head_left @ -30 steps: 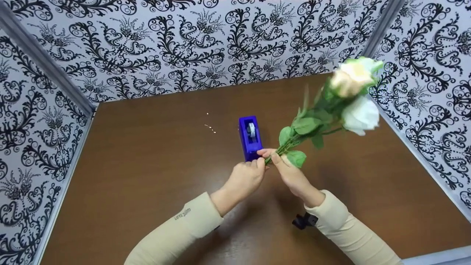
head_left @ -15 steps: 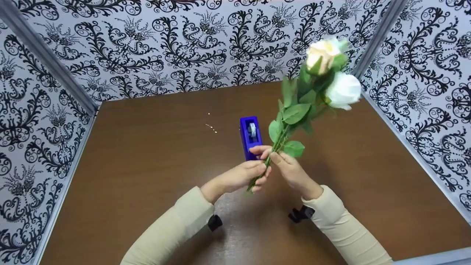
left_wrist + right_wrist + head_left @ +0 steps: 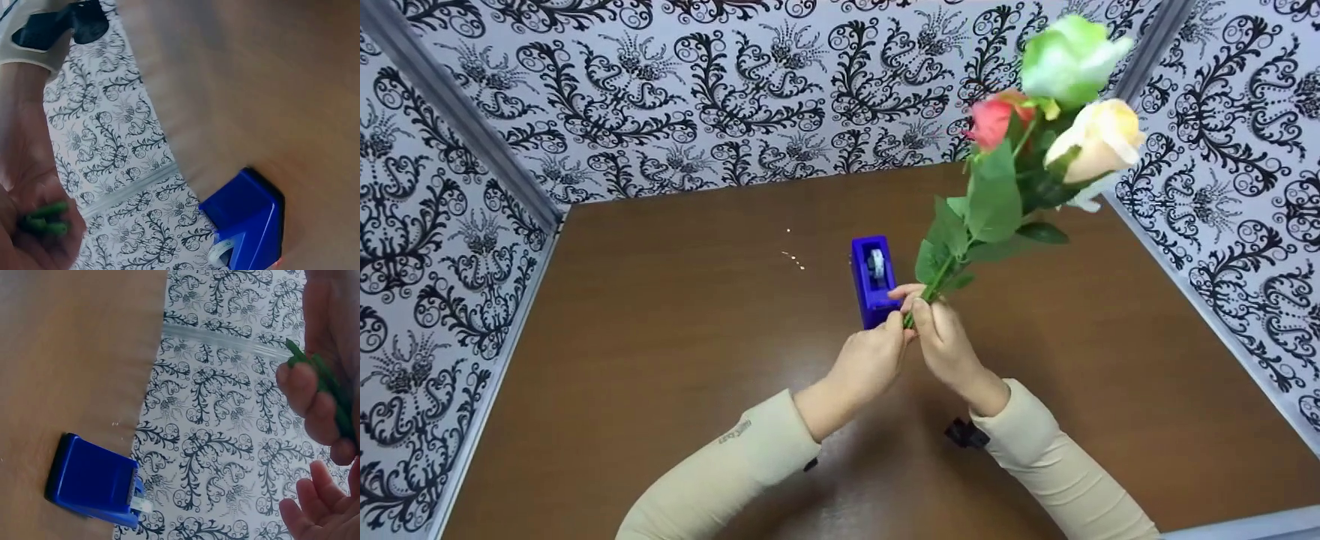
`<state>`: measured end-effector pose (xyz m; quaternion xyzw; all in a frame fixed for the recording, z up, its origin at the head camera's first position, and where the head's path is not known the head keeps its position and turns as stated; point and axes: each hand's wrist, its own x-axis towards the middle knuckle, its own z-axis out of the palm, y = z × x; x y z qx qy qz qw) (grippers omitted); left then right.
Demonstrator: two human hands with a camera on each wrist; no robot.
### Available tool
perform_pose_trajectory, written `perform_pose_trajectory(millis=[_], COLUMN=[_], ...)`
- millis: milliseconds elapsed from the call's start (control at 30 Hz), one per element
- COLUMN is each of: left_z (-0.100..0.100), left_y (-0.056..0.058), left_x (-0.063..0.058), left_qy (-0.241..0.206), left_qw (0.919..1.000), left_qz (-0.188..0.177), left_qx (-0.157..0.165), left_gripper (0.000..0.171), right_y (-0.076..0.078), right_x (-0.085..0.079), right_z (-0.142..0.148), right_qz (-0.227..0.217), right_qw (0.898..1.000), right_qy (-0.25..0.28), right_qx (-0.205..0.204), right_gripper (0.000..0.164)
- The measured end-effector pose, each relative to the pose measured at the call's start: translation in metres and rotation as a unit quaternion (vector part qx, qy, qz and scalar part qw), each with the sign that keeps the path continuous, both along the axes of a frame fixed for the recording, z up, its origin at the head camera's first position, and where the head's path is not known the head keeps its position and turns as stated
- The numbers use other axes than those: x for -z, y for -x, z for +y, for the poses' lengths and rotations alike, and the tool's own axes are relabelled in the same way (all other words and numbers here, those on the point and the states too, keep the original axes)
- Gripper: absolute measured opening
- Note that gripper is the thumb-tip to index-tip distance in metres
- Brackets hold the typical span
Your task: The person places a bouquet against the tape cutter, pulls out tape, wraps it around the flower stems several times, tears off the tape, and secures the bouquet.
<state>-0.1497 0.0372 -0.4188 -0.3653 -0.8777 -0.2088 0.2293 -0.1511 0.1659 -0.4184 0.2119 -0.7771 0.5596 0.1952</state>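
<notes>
A bunch of roses stands tilted up to the right in the head view. Its blooms are a green-white rose (image 3: 1069, 64), a peach rose (image 3: 1099, 142), a red rose (image 3: 996, 120) and a white one mostly hidden behind. My right hand (image 3: 949, 345) grips the gathered green stems (image 3: 937, 283) below the leaves. Just beneath, my left hand (image 3: 870, 364) has its fingers curled about the lower stem ends. Both wrist views show cut stem ends (image 3: 48, 220) poking out among fingers. Behind the hands, close to them, stands a blue tape dispenser (image 3: 872, 277).
The brown table (image 3: 682, 337) is bounded by patterned black-and-white panels (image 3: 735, 97) at the back and sides. Small pale crumbs (image 3: 793, 259) lie left of the dispenser. A black wrist camera (image 3: 966, 433) hangs below the right sleeve.
The bunch has turned about its stems, bringing the red and green-white roses into sight. My left hand has rolled over and moved up the stem ends. The dispenser stays put.
</notes>
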Motion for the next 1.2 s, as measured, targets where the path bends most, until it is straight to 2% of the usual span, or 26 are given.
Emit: perform_pose_trajectory(millis=[33,67,100,133,167,200,233,267,300,333,367,400,433,467,533,600,667,733,767,833,900,967,1067,1133,1167,1200], left_z=[0.000,0.000,0.000,-0.002,-0.003,-0.006,-0.009,-0.011,-0.014,-0.016,-0.017,-0.017,-0.016,-0.014,-0.009,-0.005,-0.002,0.002,0.004,0.008,0.012,0.016,0.021,0.023,0.024,0.024], left_y=[0.000,0.001,0.002,0.003,0.005,0.007,0.010,0.012,0.014,0.014,0.015,0.014,0.012,0.010,0.005,0.000,-0.004,-0.007,-0.008,-0.010,-0.010,-0.009,-0.007,-0.006,-0.005,-0.004], left_x=[0.001,0.001,0.000,-0.001,-0.002,-0.003,-0.003,-0.004,-0.005,-0.005,-0.005,-0.006,-0.007,-0.008,-0.009,-0.010,-0.009,-0.008,-0.007,-0.002,0.003,0.007,0.012,0.013,0.014,0.014], left_qy=[0.004,-0.001,-0.014,-0.037,-0.068,-0.109,-0.151,-0.183,-0.201,-0.208,-0.204,-0.199,-0.196,-0.192,-0.180,-0.156,-0.116,-0.067,-0.046,-0.016,0.004,0.029,0.068,0.089,0.094,0.095], left_qw=[0.9999,1.0000,0.9991,0.9926,0.9743,0.9384,0.8860,0.8260,0.7728,0.7358,0.7225,0.7255,0.7424,0.7678,0.8254,0.8816,0.9311,0.9705,0.9831,0.9965,0.9968,0.9857,0.9560,0.9394,0.9343,0.9336], left_qz=[0.014,0.001,-0.033,-0.098,-0.184,-0.281,-0.379,-0.467,-0.533,-0.576,-0.592,-0.592,-0.580,-0.559,-0.500,-0.424,-0.335,-0.229,-0.177,-0.075,0.024,0.114,0.218,0.254,0.264,0.265], left_qx=[-0.006,-0.001,0.021,0.061,0.111,0.169,0.220,0.257,0.280,0.290,0.293,0.288,0.272,0.248,0.192,0.136,0.086,0.039,0.014,-0.033,-0.077,-0.121,-0.184,-0.212,-0.220,-0.222], left_gripper=[0.018,0.018,0.020,0.022,0.025,0.028,0.031,0.033,0.033,0.032,0.031,0.030,0.029,0.027,0.027,0.021,0.016,0.011,0.010,0.013,0.018,0.020,0.020,0.018,0.017,0.017], right_y=[0.001,0.001,0.002,0.003,0.004,0.005,0.005,0.006,0.006,0.007,0.007,0.006,0.006,0.005,0.004,0.002,-0.001,-0.003,-0.004,-0.005,-0.005,-0.004,-0.002,0.000,0.001,0.002], right_x=[0.000,0.001,0.001,0.002,0.004,0.005,0.007,0.010,0.012,0.013,0.015,0.016,0.017,0.017,0.014,0.011,0.006,0.003,0.001,-0.001,-0.002,-0.003,-0.004,-0.005,-0.005,-0.005], right_z=[0.000,0.001,0.002,0.003,0.004,0.006,0.007,0.008,0.009,0.010,0.009,0.009,0.008,0.007,0.004,0.002,-0.001,-0.003,-0.005,-0.007,-0.009,-0.011,-0.013,-0.013,-0.013,-0.013], right_qz=[-0.010,-0.017,-0.022,-0.026,-0.028,-0.028,-0.025,-0.024,-0.027,-0.029,-0.027,-0.023,-0.018,-0.012,0.001,0.010,0.009,0.005,0.003,-0.003,-0.006,-0.014,-0.031,-0.047,-0.053,-0.054], right_qw=[1.000,1.000,0.999,0.997,0.994,0.991,0.987,0.982,0.977,0.973,0.972,0.974,0.976,0.981,0.991,0.998,1.000,1.000,0.999,0.998,0.997,0.996,0.993,0.991,0.990,0.990], right_qy=[0.010,0.020,0.035,0.052,0.070,0.084,0.096,0.108,0.119,0.126,0.127,0.125,0.121,0.113,0.084,0.048,0.016,-0.004,-0.008,-0.005,0.004,0.012,0.022,0.031,0.034,0.036], right_qx=[-0.007,-0.016,-0.031,-0.051,-0.076,-0.102,-0.128,-0.153,-0.175,-0.189,-0.194,-0.190,-0.178,-0.158,-0.102,-0.046,0.000,0.030,0.040,0.059,0.073,0.088,0.114,0.125,0.128,0.127], right_gripper=[0.026,0.026,0.028,0.029,0.031,0.033,0.035,0.037,0.040,0.042,0.044,0.045,0.046,0.047,0.043,0.036,0.027,0.022,0.021,0.022,0.023,0.024,0.026,0.028,0.029,0.029])
